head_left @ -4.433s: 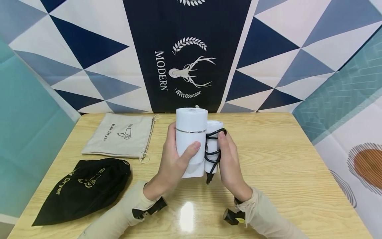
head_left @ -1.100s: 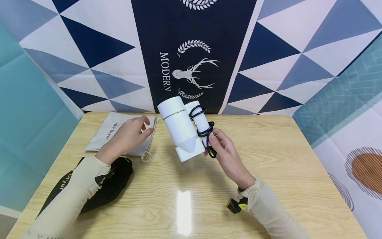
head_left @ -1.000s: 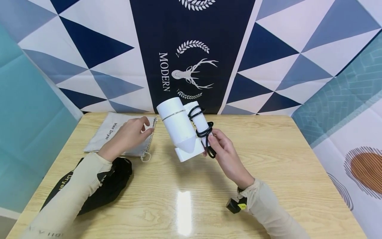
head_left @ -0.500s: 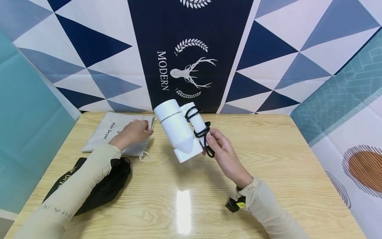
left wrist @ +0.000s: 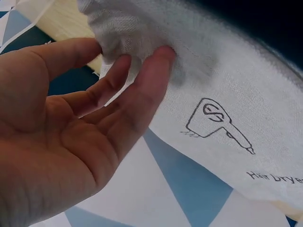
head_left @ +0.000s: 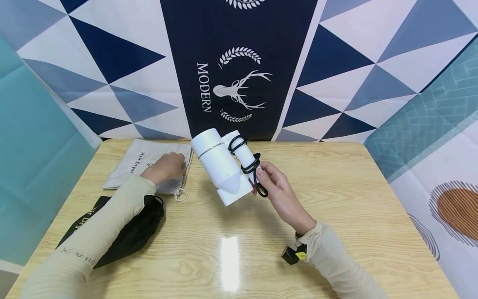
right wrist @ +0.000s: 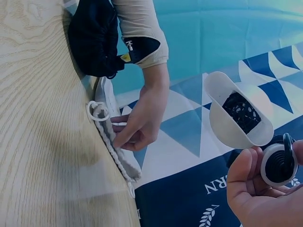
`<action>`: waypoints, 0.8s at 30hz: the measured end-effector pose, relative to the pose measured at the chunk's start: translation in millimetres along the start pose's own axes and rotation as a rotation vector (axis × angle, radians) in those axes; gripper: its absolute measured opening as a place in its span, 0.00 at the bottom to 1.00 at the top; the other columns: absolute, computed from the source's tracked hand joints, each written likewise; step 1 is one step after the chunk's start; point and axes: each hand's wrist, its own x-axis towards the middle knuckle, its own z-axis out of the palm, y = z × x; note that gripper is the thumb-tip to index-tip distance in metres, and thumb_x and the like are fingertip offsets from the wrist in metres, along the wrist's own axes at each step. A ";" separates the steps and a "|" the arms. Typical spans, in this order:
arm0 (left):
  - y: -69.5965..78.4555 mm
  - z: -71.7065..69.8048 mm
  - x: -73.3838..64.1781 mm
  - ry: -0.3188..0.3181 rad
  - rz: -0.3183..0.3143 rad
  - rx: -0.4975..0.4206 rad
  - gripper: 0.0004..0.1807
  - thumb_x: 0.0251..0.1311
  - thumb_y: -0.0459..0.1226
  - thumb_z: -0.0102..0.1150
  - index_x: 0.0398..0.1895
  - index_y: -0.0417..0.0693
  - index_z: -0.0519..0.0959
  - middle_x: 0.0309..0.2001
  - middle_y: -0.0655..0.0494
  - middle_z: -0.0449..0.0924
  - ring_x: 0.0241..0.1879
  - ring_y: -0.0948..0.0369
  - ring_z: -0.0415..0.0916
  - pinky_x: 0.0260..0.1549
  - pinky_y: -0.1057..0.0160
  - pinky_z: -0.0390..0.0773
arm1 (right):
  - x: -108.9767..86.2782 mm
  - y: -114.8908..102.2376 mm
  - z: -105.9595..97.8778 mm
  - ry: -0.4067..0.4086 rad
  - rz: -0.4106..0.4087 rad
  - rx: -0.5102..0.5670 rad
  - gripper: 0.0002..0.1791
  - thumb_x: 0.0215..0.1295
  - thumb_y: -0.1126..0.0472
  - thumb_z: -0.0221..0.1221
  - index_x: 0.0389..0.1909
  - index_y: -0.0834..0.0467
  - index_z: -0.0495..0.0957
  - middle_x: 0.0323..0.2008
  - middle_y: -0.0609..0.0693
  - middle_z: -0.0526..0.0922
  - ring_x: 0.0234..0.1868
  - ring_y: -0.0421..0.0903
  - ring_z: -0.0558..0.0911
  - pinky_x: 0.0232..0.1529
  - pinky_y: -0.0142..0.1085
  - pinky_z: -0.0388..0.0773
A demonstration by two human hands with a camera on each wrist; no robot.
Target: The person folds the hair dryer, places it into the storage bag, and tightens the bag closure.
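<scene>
My right hand (head_left: 281, 193) grips the lower end of a white hair dryer (head_left: 218, 160) by its handle, holding it tilted above the table. A black cord (head_left: 252, 164) is wound around the handle. In the right wrist view the dryer's open mouth shows a dark inside. At the back left lies a light grey drawstring bag (head_left: 128, 162) printed "Hair Dryer". My left hand (head_left: 169, 166) reaches over its drawstring side. The left wrist view shows the fingertips touching the bunched cloth of the bag (left wrist: 227, 75), fingers bent loosely, with a gap between thumb and index finger.
A black drawstring bag (head_left: 130, 236), also printed "Hair Dryer", lies partly under my left forearm. Both bags and my arms are over a wooden table (head_left: 336, 199). A patterned backdrop (head_left: 336, 83) stands behind the table's far edge.
The left hand has let go of the dryer, moved left and come down onto the grey bag. The dryer has tilted over to the left and the right hand has shifted to its handle end.
</scene>
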 end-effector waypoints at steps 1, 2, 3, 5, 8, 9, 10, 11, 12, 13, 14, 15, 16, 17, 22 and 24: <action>-0.8 -0.6 -0.5 0.001 0.003 -0.007 0.08 0.66 0.35 0.54 0.28 0.42 0.72 0.24 0.49 0.71 0.25 0.53 0.69 0.29 0.55 0.69 | 0.1 0.0 -0.2 -0.001 0.002 -0.001 0.19 0.81 0.56 0.44 0.59 0.66 0.67 0.38 0.56 0.76 0.33 0.48 0.75 0.37 0.38 0.78; -2.1 -1.2 -1.2 0.003 0.006 -0.018 0.08 0.65 0.33 0.53 0.28 0.41 0.72 0.24 0.49 0.71 0.25 0.53 0.69 0.29 0.55 0.69 | 0.4 0.6 0.0 -0.003 0.003 -0.003 0.19 0.81 0.56 0.44 0.59 0.66 0.67 0.38 0.56 0.75 0.33 0.48 0.75 0.38 0.38 0.78; -3.4 -1.9 -2.1 0.003 0.010 -0.028 0.07 0.65 0.33 0.53 0.28 0.41 0.71 0.23 0.49 0.70 0.24 0.53 0.68 0.28 0.56 0.68 | 0.6 0.9 0.3 -0.003 0.006 -0.005 0.19 0.81 0.56 0.44 0.59 0.66 0.67 0.38 0.56 0.75 0.33 0.48 0.76 0.37 0.38 0.78; -5.6 -3.7 -4.4 -0.007 0.016 -0.060 0.09 0.64 0.32 0.53 0.25 0.43 0.69 0.20 0.51 0.66 0.21 0.56 0.64 0.24 0.58 0.66 | 0.9 2.2 0.7 -0.005 0.014 -0.006 0.19 0.81 0.55 0.44 0.59 0.66 0.67 0.38 0.56 0.75 0.33 0.47 0.76 0.37 0.37 0.78; -7.3 -6.9 -9.2 -0.017 0.041 -0.104 0.14 0.64 0.31 0.52 0.20 0.46 0.65 0.16 0.56 0.59 0.17 0.59 0.56 0.21 0.61 0.62 | 1.4 4.7 1.5 -0.004 0.027 0.002 0.19 0.81 0.55 0.44 0.59 0.66 0.67 0.38 0.55 0.76 0.33 0.46 0.76 0.38 0.37 0.78; -7.6 -8.2 -10.7 -0.014 0.049 -0.117 0.16 0.65 0.31 0.52 0.19 0.47 0.64 0.15 0.57 0.57 0.16 0.60 0.54 0.20 0.62 0.61 | 1.4 5.6 1.9 -0.004 0.034 0.007 0.19 0.80 0.55 0.44 0.59 0.66 0.67 0.38 0.54 0.76 0.34 0.45 0.76 0.38 0.36 0.78; -7.6 -9.3 -12.4 -0.005 0.057 -0.128 0.17 0.66 0.32 0.51 0.18 0.47 0.63 0.14 0.58 0.56 0.15 0.61 0.53 0.19 0.63 0.60 | 1.6 6.8 2.2 -0.003 0.039 0.009 0.19 0.80 0.55 0.45 0.59 0.66 0.67 0.38 0.54 0.76 0.34 0.45 0.76 0.38 0.36 0.78; -7.8 -10.4 -13.8 0.012 0.069 -0.133 0.18 0.67 0.32 0.51 0.17 0.48 0.62 0.13 0.58 0.55 0.14 0.62 0.52 0.18 0.64 0.60 | 1.7 8.0 2.4 -0.001 0.044 0.007 0.19 0.80 0.55 0.45 0.59 0.66 0.68 0.38 0.55 0.76 0.34 0.45 0.76 0.38 0.36 0.78; -8.1 -11.7 -15.4 0.030 0.082 -0.136 0.18 0.67 0.32 0.51 0.17 0.48 0.62 0.13 0.59 0.55 0.14 0.62 0.52 0.18 0.64 0.60 | 1.8 9.3 2.7 0.001 0.048 0.006 0.19 0.80 0.55 0.45 0.59 0.66 0.68 0.37 0.55 0.76 0.33 0.45 0.76 0.38 0.36 0.78; -8.5 -13.0 -16.8 0.049 0.094 -0.137 0.19 0.66 0.32 0.51 0.16 0.48 0.62 0.13 0.59 0.54 0.14 0.63 0.51 0.18 0.64 0.60 | 1.9 10.7 3.0 0.003 0.055 0.003 0.19 0.80 0.55 0.45 0.59 0.65 0.68 0.37 0.55 0.76 0.33 0.45 0.76 0.38 0.36 0.78; -8.5 -14.7 -18.3 0.070 0.100 -0.140 0.18 0.65 0.31 0.52 0.17 0.48 0.62 0.14 0.59 0.54 0.14 0.63 0.50 0.18 0.64 0.59 | 2.2 12.1 3.3 0.006 0.063 0.000 0.18 0.80 0.55 0.45 0.59 0.65 0.68 0.37 0.56 0.76 0.33 0.45 0.76 0.38 0.36 0.78; -8.8 -16.3 -19.8 0.094 0.108 -0.137 0.18 0.64 0.31 0.52 0.17 0.48 0.62 0.14 0.59 0.55 0.15 0.62 0.51 0.18 0.63 0.60 | 2.5 13.7 3.5 0.009 0.065 -0.006 0.19 0.80 0.56 0.45 0.59 0.66 0.69 0.37 0.56 0.76 0.33 0.45 0.76 0.38 0.36 0.78; -9.3 -17.9 -21.1 0.113 0.113 -0.135 0.17 0.63 0.30 0.53 0.17 0.47 0.63 0.15 0.58 0.56 0.16 0.62 0.52 0.19 0.63 0.60 | 3.0 15.2 3.7 0.015 0.070 -0.007 0.19 0.80 0.56 0.45 0.59 0.66 0.68 0.36 0.56 0.75 0.32 0.45 0.76 0.38 0.36 0.78; -9.7 -19.7 -22.3 0.131 0.118 -0.131 0.16 0.62 0.30 0.53 0.18 0.47 0.64 0.16 0.57 0.57 0.16 0.61 0.53 0.19 0.63 0.60 | 3.5 16.8 3.8 0.018 0.074 -0.008 0.19 0.80 0.56 0.45 0.59 0.67 0.68 0.36 0.56 0.75 0.32 0.44 0.76 0.38 0.36 0.78; -11.1 -24.9 -28.6 0.232 0.139 -0.124 0.10 0.60 0.29 0.56 0.25 0.43 0.67 0.21 0.52 0.67 0.20 0.57 0.64 0.20 0.60 0.66 | 6.7 22.4 2.8 0.029 0.096 -0.006 0.20 0.80 0.55 0.45 0.59 0.67 0.68 0.35 0.55 0.75 0.32 0.44 0.76 0.37 0.36 0.78; -11.7 -24.7 -31.2 0.279 0.181 -0.123 0.08 0.58 0.25 0.56 0.28 0.42 0.67 0.22 0.50 0.68 0.22 0.55 0.67 0.21 0.59 0.67 | 7.9 23.8 2.1 0.028 0.103 -0.013 0.20 0.80 0.54 0.45 0.59 0.67 0.68 0.35 0.55 0.75 0.32 0.44 0.76 0.37 0.36 0.78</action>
